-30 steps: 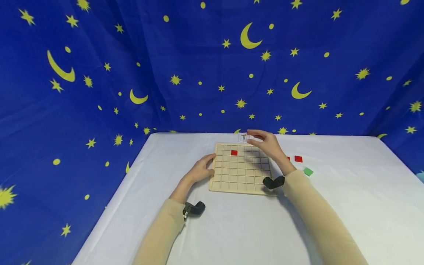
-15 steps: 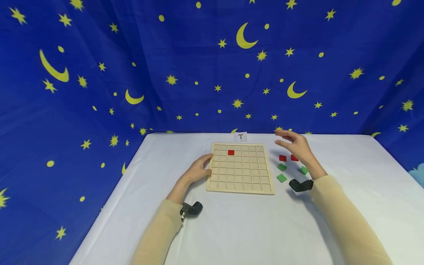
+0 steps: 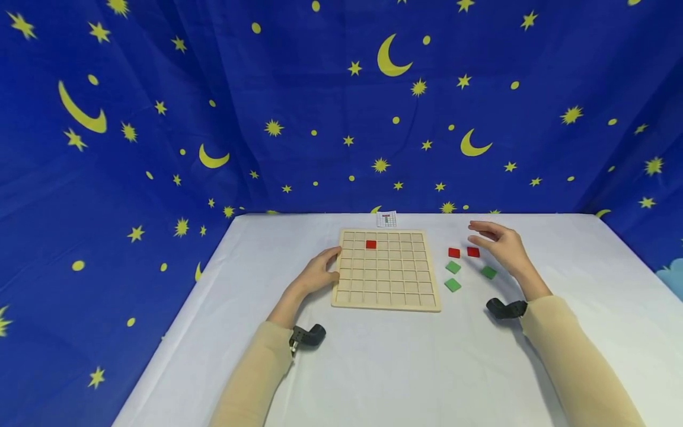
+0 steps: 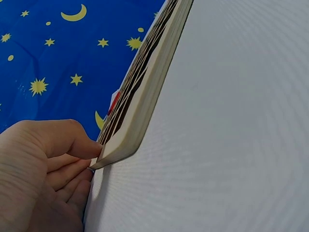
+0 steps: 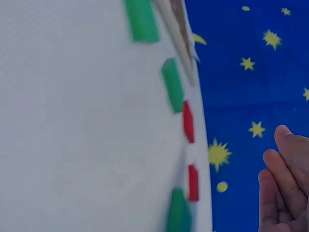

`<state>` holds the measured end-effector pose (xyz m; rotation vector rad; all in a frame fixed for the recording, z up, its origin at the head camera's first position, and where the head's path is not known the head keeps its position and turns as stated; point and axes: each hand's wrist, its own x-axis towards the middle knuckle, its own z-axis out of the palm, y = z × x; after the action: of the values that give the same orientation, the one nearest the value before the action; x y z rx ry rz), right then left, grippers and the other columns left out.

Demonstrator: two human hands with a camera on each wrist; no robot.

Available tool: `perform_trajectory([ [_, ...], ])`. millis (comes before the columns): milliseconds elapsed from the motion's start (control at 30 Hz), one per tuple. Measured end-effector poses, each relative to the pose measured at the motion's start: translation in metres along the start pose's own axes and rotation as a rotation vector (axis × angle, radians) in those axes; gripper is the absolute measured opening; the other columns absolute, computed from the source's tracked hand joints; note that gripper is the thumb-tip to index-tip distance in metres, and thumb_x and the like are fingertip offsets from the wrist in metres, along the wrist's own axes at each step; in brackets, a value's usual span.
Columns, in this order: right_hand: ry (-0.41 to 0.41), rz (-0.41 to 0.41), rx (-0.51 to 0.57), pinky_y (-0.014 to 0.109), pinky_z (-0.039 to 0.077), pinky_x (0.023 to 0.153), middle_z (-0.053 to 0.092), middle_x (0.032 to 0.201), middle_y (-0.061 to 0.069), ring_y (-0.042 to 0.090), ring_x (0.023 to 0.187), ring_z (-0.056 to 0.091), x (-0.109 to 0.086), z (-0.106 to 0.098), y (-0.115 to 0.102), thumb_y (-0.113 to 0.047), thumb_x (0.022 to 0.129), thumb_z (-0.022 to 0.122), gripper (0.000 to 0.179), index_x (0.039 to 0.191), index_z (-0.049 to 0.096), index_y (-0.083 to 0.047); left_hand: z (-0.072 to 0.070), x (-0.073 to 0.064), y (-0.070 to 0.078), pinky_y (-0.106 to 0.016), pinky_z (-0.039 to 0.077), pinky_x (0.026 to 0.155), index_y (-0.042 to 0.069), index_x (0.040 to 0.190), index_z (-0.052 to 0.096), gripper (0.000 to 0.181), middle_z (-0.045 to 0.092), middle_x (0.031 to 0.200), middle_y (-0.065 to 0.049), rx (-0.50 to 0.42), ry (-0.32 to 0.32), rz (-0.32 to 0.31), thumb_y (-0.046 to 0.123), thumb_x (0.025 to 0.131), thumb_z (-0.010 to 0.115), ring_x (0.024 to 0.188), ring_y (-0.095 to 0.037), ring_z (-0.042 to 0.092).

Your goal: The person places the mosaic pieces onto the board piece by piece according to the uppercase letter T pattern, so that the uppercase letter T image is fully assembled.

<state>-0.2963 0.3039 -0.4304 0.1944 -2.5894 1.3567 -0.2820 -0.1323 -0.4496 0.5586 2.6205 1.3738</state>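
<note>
A square wooden grid board (image 3: 384, 308) lies on the white table, with one red square tile (image 3: 370, 244) in its upper part. My left hand (image 3: 315, 274) rests against the board's left edge, thumb and index finger apart. In the left wrist view the thumb (image 4: 77, 140) touches the rim near a corner. My right hand (image 3: 504, 246) hovers right of the loose tiles, its thumb and fingers loosely bent with nothing between them. Nearest to it are a red tile (image 3: 473, 252) and a green tile (image 3: 488, 272). Motion blurs the green tiles (image 5: 172, 86) in the right wrist view.
Another red tile (image 3: 454, 252) and two green ones, an upper green tile (image 3: 453, 267) and a lower green tile (image 3: 452, 285), lie just right of the board. Behind the board is a small printed pattern card (image 3: 386, 219). A blue star-and-moon curtain (image 3: 320, 118) borders the table.
My right hand has moved from above the board's upper right to the right, past the loose tiles, uncovering them. My left hand stays at the board's edge. The head view has shifted slightly.
</note>
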Motion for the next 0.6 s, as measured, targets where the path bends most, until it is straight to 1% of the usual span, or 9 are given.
perform_trajectory([
  [100,-0.008,0.028,-0.021,0.041,0.042,0.099,0.058,0.126,0.017,0.032,0.120,0.050,-0.007,-0.001,-0.003,-0.027,0.088,0.067,0.050,0.130,0.055,-0.003,0.000,0.000,0.000,-0.036,0.024,0.112,-0.005,0.143,0.033,0.074,0.033,0.146,-0.020,-0.005,0.001,0.000,-0.005,0.074,0.059,0.136,-0.031,0.029],
  [133,-0.010,0.036,-0.029,0.041,0.042,0.099,0.058,0.126,0.017,0.032,0.120,0.050,-0.009,-0.002,-0.001,-0.026,0.088,0.066,0.049,0.130,0.055,-0.003,0.000,-0.001,-0.001,-0.036,0.024,0.112,-0.005,0.143,0.033,0.074,0.033,0.147,-0.020,-0.004,0.000,-0.004,-0.005,0.074,0.060,0.136,-0.031,0.029],
  [200,-0.012,0.057,-0.046,0.042,0.041,0.099,0.057,0.127,0.016,0.031,0.119,0.051,-0.011,-0.002,0.003,-0.026,0.089,0.066,0.049,0.130,0.055,-0.004,0.000,-0.001,-0.001,-0.036,0.024,0.112,-0.004,0.143,0.033,0.074,0.033,0.147,-0.019,0.001,-0.002,-0.011,-0.005,0.074,0.060,0.136,-0.030,0.028],
  [300,-0.024,0.061,-0.068,0.045,0.042,0.098,0.057,0.126,0.017,0.031,0.117,0.052,-0.014,-0.004,0.011,-0.030,0.090,0.064,0.050,0.131,0.055,-0.003,0.000,-0.001,-0.001,-0.037,0.023,0.112,-0.003,0.144,0.033,0.074,0.033,0.147,-0.018,0.003,-0.003,-0.015,-0.004,0.075,0.060,0.137,-0.029,0.028],
  [367,-0.030,0.058,-0.082,0.041,0.044,0.096,0.058,0.125,0.017,0.032,0.115,0.053,-0.014,-0.004,0.017,-0.033,0.090,0.064,0.052,0.131,0.055,-0.003,0.000,-0.001,-0.001,-0.037,0.023,0.112,-0.003,0.144,0.033,0.074,0.033,0.147,-0.017,0.005,-0.003,-0.014,-0.003,0.075,0.060,0.137,-0.029,0.028],
  [433,-0.037,0.058,-0.089,0.032,0.047,0.093,0.059,0.125,0.017,0.032,0.113,0.055,-0.015,-0.004,0.022,-0.034,0.089,0.064,0.053,0.131,0.055,-0.003,0.000,-0.001,-0.001,-0.037,0.024,0.112,-0.003,0.144,0.033,0.073,0.033,0.147,-0.017,0.004,-0.001,-0.012,-0.003,0.075,0.060,0.137,-0.029,0.028],
  [500,-0.042,0.066,-0.090,0.028,0.048,0.091,0.059,0.124,0.016,0.031,0.112,0.055,-0.015,-0.003,0.027,-0.035,0.089,0.064,0.053,0.131,0.055,-0.003,0.000,0.000,-0.001,-0.037,0.024,0.112,-0.002,0.144,0.033,0.073,0.033,0.147,-0.017,0.006,-0.001,-0.012,-0.004,0.076,0.060,0.137,-0.029,0.028],
  [533,-0.044,0.069,-0.088,0.029,0.047,0.091,0.059,0.125,0.017,0.032,0.112,0.055,-0.015,-0.003,0.029,-0.034,0.089,0.064,0.053,0.131,0.055,-0.002,0.000,0.000,-0.001,-0.037,0.024,0.112,-0.002,0.144,0.033,0.074,0.033,0.147,-0.017,0.005,-0.002,-0.013,-0.004,0.075,0.060,0.137,-0.029,0.028],
  [600,-0.048,0.077,-0.083,0.034,0.046,0.095,0.058,0.126,0.017,0.033,0.114,0.054,-0.016,-0.002,0.031,-0.033,0.090,0.064,0.053,0.131,0.054,-0.001,0.000,-0.001,-0.001,-0.037,0.024,0.112,-0.002,0.144,0.033,0.074,0.033,0.147,-0.017,-0.002,-0.001,-0.013,-0.004,0.075,0.060,0.137,-0.029,0.028],
])
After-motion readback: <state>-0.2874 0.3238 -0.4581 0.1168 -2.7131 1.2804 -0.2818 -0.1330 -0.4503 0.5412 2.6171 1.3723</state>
